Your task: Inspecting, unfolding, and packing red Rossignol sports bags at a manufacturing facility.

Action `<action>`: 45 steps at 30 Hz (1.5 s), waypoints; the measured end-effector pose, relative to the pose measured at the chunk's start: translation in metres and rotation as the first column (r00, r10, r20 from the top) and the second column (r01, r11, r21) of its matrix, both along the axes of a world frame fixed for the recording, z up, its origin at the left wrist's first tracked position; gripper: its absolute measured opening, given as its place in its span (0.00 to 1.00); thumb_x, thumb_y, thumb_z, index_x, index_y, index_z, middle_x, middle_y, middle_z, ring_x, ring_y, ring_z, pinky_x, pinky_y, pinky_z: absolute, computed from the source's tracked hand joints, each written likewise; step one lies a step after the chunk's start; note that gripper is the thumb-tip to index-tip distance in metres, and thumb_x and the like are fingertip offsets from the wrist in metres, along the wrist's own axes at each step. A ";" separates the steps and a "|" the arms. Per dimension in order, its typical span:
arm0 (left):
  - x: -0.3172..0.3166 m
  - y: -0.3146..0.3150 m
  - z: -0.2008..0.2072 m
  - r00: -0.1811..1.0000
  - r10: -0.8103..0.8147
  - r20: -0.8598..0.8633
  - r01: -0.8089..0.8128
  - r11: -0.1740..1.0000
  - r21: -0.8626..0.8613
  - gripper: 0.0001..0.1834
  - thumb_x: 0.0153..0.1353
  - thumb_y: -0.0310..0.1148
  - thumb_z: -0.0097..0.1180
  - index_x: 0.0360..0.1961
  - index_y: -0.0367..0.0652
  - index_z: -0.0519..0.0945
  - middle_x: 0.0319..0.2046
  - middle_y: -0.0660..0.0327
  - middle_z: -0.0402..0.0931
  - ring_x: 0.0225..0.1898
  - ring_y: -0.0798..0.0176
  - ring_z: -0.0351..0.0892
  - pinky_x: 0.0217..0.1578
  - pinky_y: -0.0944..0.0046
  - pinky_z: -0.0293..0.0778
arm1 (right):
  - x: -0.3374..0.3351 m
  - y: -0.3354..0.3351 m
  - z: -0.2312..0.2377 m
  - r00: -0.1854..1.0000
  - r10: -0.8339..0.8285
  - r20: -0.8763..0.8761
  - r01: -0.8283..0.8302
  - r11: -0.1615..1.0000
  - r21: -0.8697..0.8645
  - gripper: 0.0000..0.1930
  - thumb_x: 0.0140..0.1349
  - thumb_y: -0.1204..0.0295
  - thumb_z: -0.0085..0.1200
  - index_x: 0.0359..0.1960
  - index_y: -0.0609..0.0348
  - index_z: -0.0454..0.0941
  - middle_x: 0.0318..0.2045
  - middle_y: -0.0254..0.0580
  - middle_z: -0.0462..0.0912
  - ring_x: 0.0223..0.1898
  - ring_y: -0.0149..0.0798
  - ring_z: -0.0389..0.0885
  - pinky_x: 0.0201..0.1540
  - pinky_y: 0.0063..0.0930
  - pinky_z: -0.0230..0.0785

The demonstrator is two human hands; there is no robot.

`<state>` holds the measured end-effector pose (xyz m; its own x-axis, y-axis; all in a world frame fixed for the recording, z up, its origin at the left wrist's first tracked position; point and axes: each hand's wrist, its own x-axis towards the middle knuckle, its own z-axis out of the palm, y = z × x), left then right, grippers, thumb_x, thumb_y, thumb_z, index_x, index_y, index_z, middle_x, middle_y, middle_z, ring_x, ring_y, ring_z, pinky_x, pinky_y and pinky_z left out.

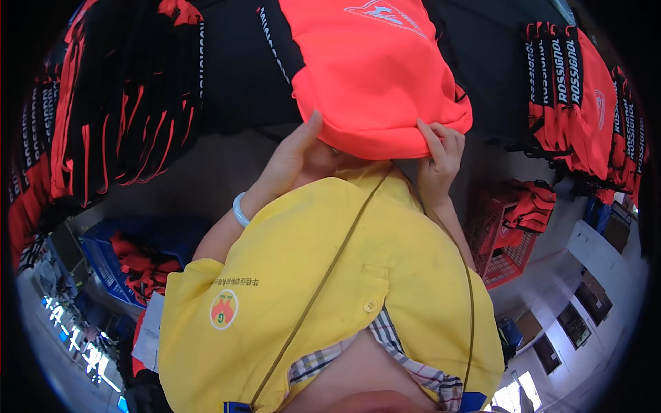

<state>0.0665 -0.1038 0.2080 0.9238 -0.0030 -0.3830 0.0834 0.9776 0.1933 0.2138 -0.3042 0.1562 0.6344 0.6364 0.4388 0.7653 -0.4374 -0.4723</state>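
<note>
A bright red-orange bag (372, 76) with black side panels and a pale printed emblem lies in front of me on a dark work surface (231, 76), its rounded end toward my body. My left hand (292, 151) is at the left corner of that near end, thumb up along the edge and the other fingers mostly hidden beneath. At the right of the same end, my right hand (441, 151) grips the edge, thumb on the red fabric and fingers curled around it. A pale bracelet (240, 210) circles my left wrist.
Piled black and red bags (89, 138) stand at the left of the surface, and more stacked bags (561, 82) are at the right. A blue crate (103, 258) with red and black pieces sits low left. To the low right is a red crate (520, 261) holding red items.
</note>
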 end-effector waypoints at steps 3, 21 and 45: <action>0.001 0.001 -0.011 0.990 0.124 -0.073 -0.124 0.992 -0.005 0.28 0.73 0.49 0.42 0.69 0.47 0.61 0.67 0.60 0.63 0.66 0.58 0.64 0.67 0.50 0.57 | -0.004 -0.007 0.006 0.995 -0.098 -0.004 0.097 0.988 -0.117 0.23 0.47 0.87 0.53 0.49 0.60 0.81 0.41 0.40 0.76 0.43 0.43 0.75 0.48 0.30 0.68; -0.059 0.053 -0.071 0.948 0.222 -0.227 -0.178 0.964 0.199 0.29 0.73 0.47 0.34 0.66 0.38 0.61 0.66 0.49 0.62 0.64 0.46 0.65 0.63 0.44 0.64 | 0.022 0.011 0.033 -0.432 0.670 -0.604 0.830 0.557 0.024 0.24 0.72 0.54 0.44 0.57 0.63 0.69 0.54 0.46 0.77 0.61 0.45 0.70 0.66 0.45 0.58; -0.139 0.068 -0.174 0.844 0.439 -0.307 -0.287 0.854 0.434 0.28 0.73 0.47 0.34 0.65 0.40 0.65 0.63 0.54 0.67 0.63 0.52 0.68 0.61 0.52 0.66 | -0.016 0.045 0.030 -0.412 0.714 -0.565 0.745 0.622 0.242 0.25 0.73 0.55 0.42 0.65 0.54 0.65 0.63 0.40 0.71 0.65 0.42 0.68 0.69 0.43 0.55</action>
